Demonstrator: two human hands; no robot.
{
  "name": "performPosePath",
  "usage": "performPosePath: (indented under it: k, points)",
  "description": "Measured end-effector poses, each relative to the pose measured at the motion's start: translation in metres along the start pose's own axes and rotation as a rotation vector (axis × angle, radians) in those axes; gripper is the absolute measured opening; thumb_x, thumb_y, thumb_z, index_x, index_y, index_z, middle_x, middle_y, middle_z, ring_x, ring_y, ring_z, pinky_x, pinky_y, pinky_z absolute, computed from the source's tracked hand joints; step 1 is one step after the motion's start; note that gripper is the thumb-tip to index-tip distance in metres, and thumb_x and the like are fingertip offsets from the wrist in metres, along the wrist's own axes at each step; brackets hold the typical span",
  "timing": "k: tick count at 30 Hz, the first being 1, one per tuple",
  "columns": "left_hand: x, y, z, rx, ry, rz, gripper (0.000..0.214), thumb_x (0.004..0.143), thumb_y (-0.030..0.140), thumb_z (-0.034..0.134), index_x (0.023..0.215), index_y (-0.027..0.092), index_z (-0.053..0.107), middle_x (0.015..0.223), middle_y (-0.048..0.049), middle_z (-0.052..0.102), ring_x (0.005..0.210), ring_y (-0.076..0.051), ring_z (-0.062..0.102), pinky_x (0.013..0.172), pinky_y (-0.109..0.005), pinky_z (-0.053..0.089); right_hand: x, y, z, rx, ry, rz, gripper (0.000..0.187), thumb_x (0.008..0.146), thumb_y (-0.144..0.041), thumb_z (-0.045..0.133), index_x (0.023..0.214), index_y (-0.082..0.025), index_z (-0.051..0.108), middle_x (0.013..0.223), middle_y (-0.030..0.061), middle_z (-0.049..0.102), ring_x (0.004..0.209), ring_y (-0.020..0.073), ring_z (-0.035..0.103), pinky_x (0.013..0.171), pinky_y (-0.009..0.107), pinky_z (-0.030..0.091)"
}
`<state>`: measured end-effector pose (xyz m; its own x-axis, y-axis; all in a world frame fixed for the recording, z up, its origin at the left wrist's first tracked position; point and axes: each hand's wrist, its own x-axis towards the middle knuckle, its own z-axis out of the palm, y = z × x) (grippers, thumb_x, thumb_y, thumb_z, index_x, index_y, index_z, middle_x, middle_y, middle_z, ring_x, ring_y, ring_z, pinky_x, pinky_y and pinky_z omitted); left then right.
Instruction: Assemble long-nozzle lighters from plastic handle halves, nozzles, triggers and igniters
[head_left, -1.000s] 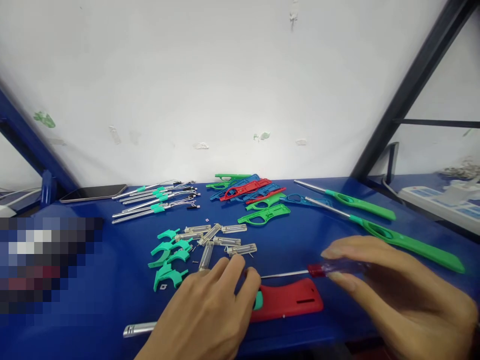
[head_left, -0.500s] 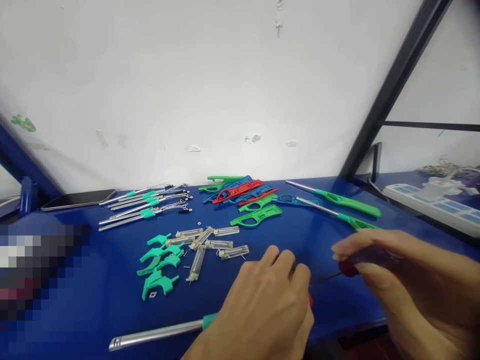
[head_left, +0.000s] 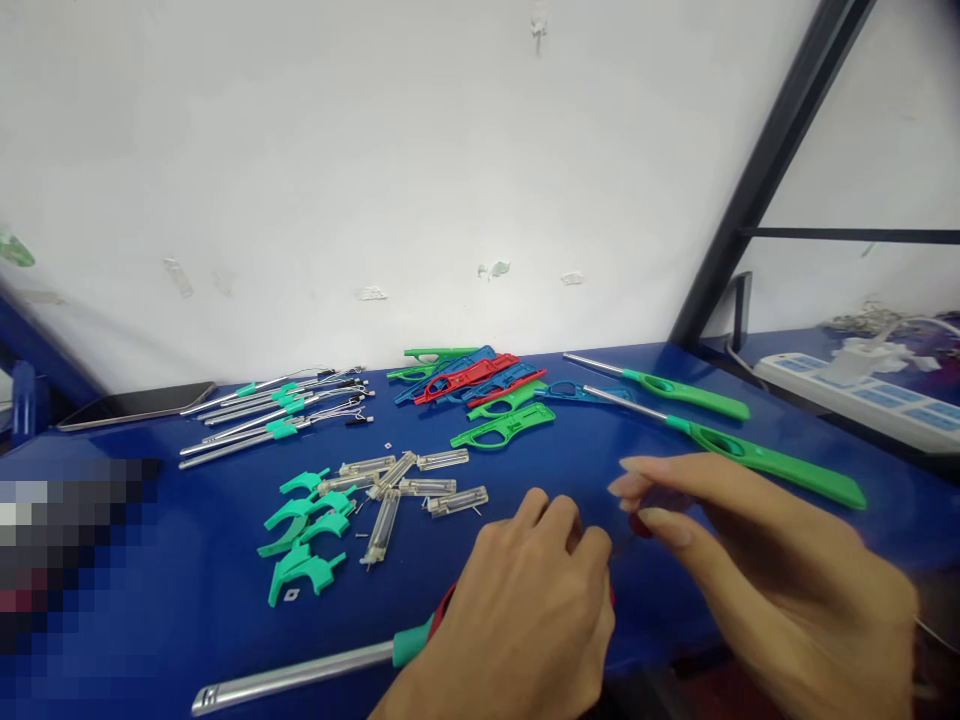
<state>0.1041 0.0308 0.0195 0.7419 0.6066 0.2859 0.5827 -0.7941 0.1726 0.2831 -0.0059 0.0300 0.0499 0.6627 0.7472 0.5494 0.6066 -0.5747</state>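
My left hand [head_left: 517, 605] is wrapped round the red body of a long-necked lighter [head_left: 300, 677]. Its metal tube and teal collar stick out to the left, while most of the body is hidden under my fingers. My right hand [head_left: 772, 570] pinches a small screwdriver [head_left: 640, 526] by its dark red handle, just right of the lighter. The thin shaft points left and is blurred; whether its tip touches the lighter cannot be made out. Left of my left hand lie several clear fuel tanks [head_left: 384, 527] and teal triggers [head_left: 315, 570].
Several metal tubes with wires [head_left: 255, 425] lie at the back left, near a phone [head_left: 135, 405]. Green, red and blue casing halves [head_left: 506, 425] are heaped at the back. Two green lighters [head_left: 780, 467] lie at right, before a power strip [head_left: 862, 400].
My right hand has moved left with the screwdriver, closer to my left hand, uncovering a green lighter's handle. The whole view has shifted slightly. My left hand keeps its grip.
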Motion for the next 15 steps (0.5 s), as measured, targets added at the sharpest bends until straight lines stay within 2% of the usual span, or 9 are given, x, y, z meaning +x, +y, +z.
performPosePath:
  k: [2,7,11,15]
  points:
    - [-0.0015,0.0001,0.0014,-0.006,-0.023,-0.007,0.014,0.108,0.018,0.047,0.108,0.023,0.060,0.108,-0.0032,0.069,0.099,-0.028,0.067,0.076,-0.045,0.064,-0.0003,0.0045,0.0000,0.011,-0.025,-0.013,0.031,0.103,-0.022,0.070,0.125,-0.043,0.077,0.108,-0.0054,0.083,0.088,0.0170,0.078,0.081,0.029,0.066]
    - [-0.0046,-0.0037,0.0052,-0.002,-0.101,-0.013,0.016,0.106,0.011,0.054,0.112,0.023,0.062,0.111,-0.0037,0.069,0.103,-0.029,0.067,0.077,-0.044,0.065,0.0005,0.0060,0.0044,0.020,0.028,0.024,0.031,0.103,-0.022,0.071,0.125,-0.043,0.077,0.105,-0.0054,0.082,0.087,0.0164,0.076,0.082,0.029,0.064]
    - [-0.0039,-0.0072,0.0036,0.012,-0.141,-0.015,0.023,0.099,0.004,0.057,0.113,0.021,0.063,0.109,-0.0058,0.067,0.100,-0.029,0.067,0.077,-0.042,0.065,0.0022,0.0062,0.0021,0.003,0.009,-0.003,0.036,0.104,-0.019,0.069,0.129,-0.045,0.075,0.107,-0.0076,0.081,0.087,0.0137,0.076,0.084,0.026,0.063]
    - [-0.0006,-0.0076,0.0018,0.014,-0.164,0.006,0.032,0.091,-0.002,0.055,0.114,0.018,0.063,0.112,-0.0079,0.067,0.100,-0.030,0.068,0.082,-0.045,0.066,0.0021,0.0092,-0.0014,-0.010,0.004,-0.044,0.037,0.103,-0.017,0.070,0.130,-0.042,0.074,0.107,-0.0071,0.082,0.087,0.0137,0.076,0.083,0.026,0.063]
